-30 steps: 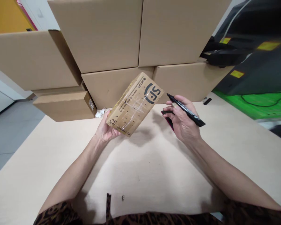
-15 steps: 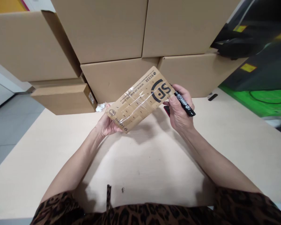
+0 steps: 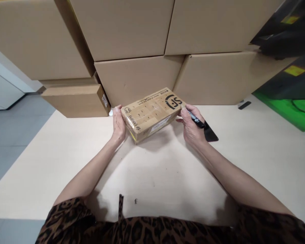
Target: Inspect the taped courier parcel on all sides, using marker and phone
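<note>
A small brown cardboard box (image 3: 152,105) with black SF Express print and shiny clear tape is held between my two hands over the table. One long side, bearing a white label (image 3: 160,124), faces me. My left hand (image 3: 119,124) presses against the box's left end, fingers along its far edge. At the right end, my right hand (image 3: 193,126) grips the corner and also holds a black marker (image 3: 195,118) slanting across the fingers. Beside the right wrist lies a flat black object (image 3: 210,131), partly covered by the hand; its kind is unclear.
Large cardboard boxes (image 3: 139,79) are stacked along the table's back. A flatter carton (image 3: 76,101) stands at the left. A small black piece (image 3: 244,105) lies at the back right, before a green surface (image 3: 282,112). A tiny dark bit (image 3: 136,201) sits near my body.
The box has come down and tilted, so its labelled long side now shows. My left hand has shifted to the box's end. The flat black object is now visible by my right wrist.
</note>
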Available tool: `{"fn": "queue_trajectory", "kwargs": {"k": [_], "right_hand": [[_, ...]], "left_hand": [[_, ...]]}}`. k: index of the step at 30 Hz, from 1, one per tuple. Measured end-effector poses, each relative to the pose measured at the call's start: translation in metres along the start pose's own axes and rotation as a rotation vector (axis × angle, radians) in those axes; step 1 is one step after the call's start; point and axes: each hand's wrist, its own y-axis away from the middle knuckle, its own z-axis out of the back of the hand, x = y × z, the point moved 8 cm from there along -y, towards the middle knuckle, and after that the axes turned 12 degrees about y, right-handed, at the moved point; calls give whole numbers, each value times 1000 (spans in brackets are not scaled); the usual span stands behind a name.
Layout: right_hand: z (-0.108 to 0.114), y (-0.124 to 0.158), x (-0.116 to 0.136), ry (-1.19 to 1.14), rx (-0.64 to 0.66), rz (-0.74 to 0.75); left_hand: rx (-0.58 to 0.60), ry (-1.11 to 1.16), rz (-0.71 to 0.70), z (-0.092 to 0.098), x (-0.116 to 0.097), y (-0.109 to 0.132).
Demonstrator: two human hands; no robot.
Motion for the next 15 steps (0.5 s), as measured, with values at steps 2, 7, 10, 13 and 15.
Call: {"fn": "queue_trajectory", "kwargs": {"k": [2, 7, 10, 13, 15], "right_hand": [[-4, 2, -2, 14, 20, -13], [-2, 4, 0, 14, 28, -29], [0, 3, 3, 21, 37, -3], [5, -2, 5, 34, -4, 12], [11, -6, 13, 20, -60, 26]], "left_hand": [[-33, -73, -273, -1, -21, 8], [272, -390, -692, -27, -46, 45], [411, -711, -852, -36, -42, 67], [340, -841, -914, -32, -38, 74], [304, -831, -905, -30, -34, 73]]}}
